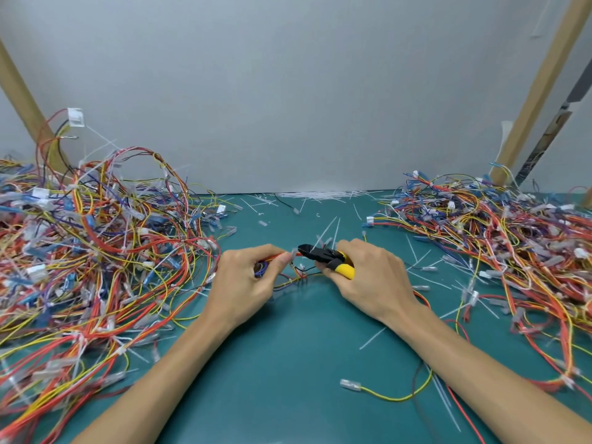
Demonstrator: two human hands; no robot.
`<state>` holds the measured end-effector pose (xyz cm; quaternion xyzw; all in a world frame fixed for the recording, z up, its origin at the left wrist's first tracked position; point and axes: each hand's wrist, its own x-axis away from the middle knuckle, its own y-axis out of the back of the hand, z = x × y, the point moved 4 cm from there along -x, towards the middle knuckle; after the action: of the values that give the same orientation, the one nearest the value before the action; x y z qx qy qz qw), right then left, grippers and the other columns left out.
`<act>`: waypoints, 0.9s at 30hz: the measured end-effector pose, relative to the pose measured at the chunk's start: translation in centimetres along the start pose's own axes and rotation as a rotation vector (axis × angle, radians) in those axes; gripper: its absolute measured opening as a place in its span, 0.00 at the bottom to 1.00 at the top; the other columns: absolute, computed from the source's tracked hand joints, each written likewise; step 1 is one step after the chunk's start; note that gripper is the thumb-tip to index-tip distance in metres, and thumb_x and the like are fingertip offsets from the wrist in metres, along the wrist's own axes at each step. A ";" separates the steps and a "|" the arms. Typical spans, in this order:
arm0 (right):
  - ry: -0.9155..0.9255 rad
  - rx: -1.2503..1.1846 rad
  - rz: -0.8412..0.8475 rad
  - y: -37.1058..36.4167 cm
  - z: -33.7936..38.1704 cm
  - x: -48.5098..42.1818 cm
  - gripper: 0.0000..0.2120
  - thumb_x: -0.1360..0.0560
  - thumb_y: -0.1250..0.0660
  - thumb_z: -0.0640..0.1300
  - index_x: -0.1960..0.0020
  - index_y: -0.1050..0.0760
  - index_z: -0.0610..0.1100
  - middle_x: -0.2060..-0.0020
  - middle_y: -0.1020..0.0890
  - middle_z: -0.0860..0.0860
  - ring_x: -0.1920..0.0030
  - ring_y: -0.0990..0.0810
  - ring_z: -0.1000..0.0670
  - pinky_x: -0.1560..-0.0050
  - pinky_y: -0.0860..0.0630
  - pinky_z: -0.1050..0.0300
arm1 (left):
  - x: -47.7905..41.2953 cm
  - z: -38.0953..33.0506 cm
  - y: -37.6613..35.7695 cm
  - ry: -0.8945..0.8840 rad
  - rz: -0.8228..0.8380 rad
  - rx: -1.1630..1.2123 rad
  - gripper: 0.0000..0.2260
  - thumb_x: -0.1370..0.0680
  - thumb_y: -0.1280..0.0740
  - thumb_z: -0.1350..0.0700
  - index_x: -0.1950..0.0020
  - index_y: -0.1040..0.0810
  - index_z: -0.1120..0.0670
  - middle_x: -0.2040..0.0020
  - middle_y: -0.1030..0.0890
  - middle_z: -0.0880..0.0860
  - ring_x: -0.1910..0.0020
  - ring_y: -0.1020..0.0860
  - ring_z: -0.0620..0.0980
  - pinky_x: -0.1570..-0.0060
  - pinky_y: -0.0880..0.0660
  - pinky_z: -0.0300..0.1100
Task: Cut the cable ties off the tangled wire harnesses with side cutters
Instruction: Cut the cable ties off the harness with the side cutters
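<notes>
Teal table mat is carrying two heaps of red, yellow and blue wires: a big tangled pile on the left and a flatter pile on the right. Loose white cut ties are lying along the back edge. Between the heaps, a person is working on one small harness, held just above the mat. The left hand is curling round a loop of its wires, thumb and fingertips pinching them beside a pale cable tie. The right hand is gripping the yellow handles of the side cutters, closed firmly around them, with the black nose pointing left and sitting right at that tie. Whether the blades are biting it is too small to tell. This is looking like the cutting step on one tie; the next move is likely calling for a squeeze that catches only the plastic strap, not the wires beside it
</notes>
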<state>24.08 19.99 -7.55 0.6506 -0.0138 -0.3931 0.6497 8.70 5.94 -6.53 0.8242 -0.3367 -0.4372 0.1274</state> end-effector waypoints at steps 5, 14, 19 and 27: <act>-0.019 0.008 0.026 -0.1 -0.3 -0.1 0.21 0.28 0.44 0.70 0.59 0.30 0.52 0.66 0.24 0.55 0.61 0.23 0.47 0.68 0.34 0.55 | 0.0 0.2 -0.2 0.007 0.007 0.012 0.10 0.22 0.32 0.47 0.58 0.16 0.49 0.73 0.25 0.43 0.74 0.31 0.43 0.72 0.35 0.35; -0.027 0.001 0.030 0.1 -0.2 -0.1 0.18 0.28 0.38 0.66 0.60 0.32 0.52 0.69 0.28 0.55 0.64 0.25 0.47 0.69 0.37 0.55 | 0.0 0.0 -0.1 0.027 0.033 0.006 0.09 0.22 0.32 0.49 0.58 0.16 0.50 0.75 0.27 0.46 0.75 0.34 0.44 0.73 0.37 0.37; 0.012 0.024 -0.018 0.7 0.2 0.0 0.18 0.27 0.36 0.65 0.61 0.32 0.51 0.68 0.28 0.54 0.65 0.26 0.47 0.68 0.39 0.56 | 0.0 0.0 0.0 0.034 0.043 0.000 0.11 0.22 0.34 0.47 0.57 0.16 0.49 0.74 0.26 0.48 0.74 0.31 0.47 0.71 0.34 0.40; 0.015 0.049 -0.018 0.7 0.2 0.1 0.17 0.28 0.35 0.63 0.61 0.32 0.50 0.69 0.28 0.54 0.66 0.27 0.47 0.69 0.38 0.55 | 0.1 0.1 0.0 0.056 0.061 0.010 0.13 0.22 0.36 0.44 0.56 0.16 0.48 0.72 0.24 0.50 0.73 0.30 0.49 0.71 0.34 0.43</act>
<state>24.38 19.67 -6.94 0.6692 -0.0128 -0.3937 0.6301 8.67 5.84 -6.68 0.8260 -0.3600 -0.4083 0.1460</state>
